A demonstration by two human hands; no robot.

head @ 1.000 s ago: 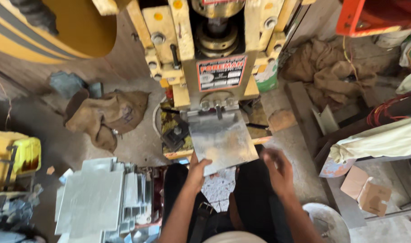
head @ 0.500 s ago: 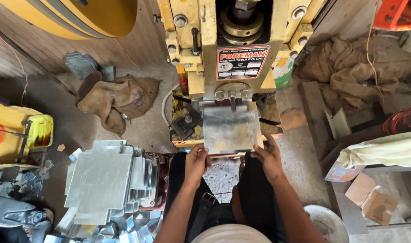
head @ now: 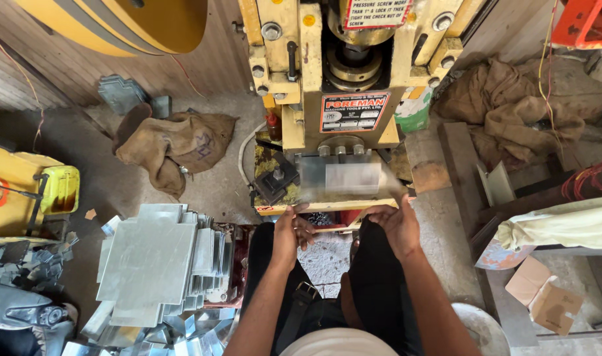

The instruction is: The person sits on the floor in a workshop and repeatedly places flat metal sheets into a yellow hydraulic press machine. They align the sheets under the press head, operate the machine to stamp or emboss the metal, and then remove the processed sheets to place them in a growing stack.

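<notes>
both hands on a metal sheet (head: 344, 179) (blurred in the head view). left hand (head: 289, 232) grip pinches the sheet's near left corner; right hand (head: 396, 224) grip holds its near right edge, fingers curled under. the sheet lies flat just ahead of both grips, on the bed of the yellow press machine (head: 340, 86), below the ram. left of the left grip, near the knee: a stack of cut metal sheets (head: 159, 260) on the floor. farther left and ahead, a burlap sack (head: 176, 145). right of the right grip, a cardboard piece (head: 545, 300).
</notes>
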